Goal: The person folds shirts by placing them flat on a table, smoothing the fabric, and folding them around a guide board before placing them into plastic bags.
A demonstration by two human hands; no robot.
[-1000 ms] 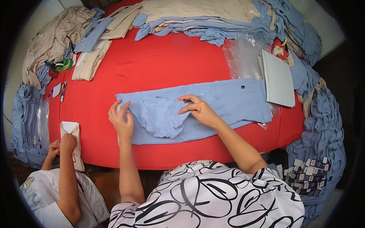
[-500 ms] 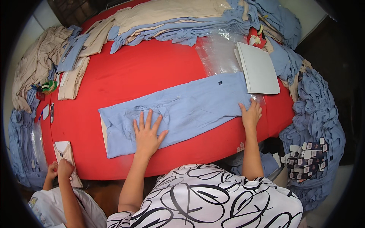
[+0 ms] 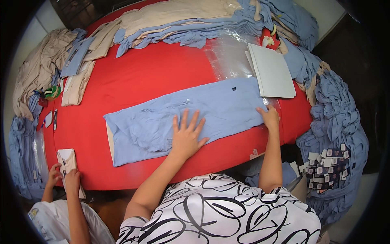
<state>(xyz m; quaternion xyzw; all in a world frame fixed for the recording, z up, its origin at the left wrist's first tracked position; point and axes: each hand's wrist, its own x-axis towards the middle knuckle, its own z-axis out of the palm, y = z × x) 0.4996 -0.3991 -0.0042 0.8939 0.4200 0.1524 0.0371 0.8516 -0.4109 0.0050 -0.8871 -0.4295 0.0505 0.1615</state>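
One blue garment [image 3: 162,122] beneath left hand [image 3: 187,139]

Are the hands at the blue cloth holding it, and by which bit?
The left hand lies spread on the blue cloth, not gripping it. The right hand is at the cloth's right edge; whether it pinches it can't be told.

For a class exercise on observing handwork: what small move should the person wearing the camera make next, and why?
I'd suggest sweeping the left hand leftward over the folded light-blue garment. Its left part looks creased, and that palm already lies flat beside the creases, fingers spread, while the right hand is at the garment's right end, perhaps able to steady it.
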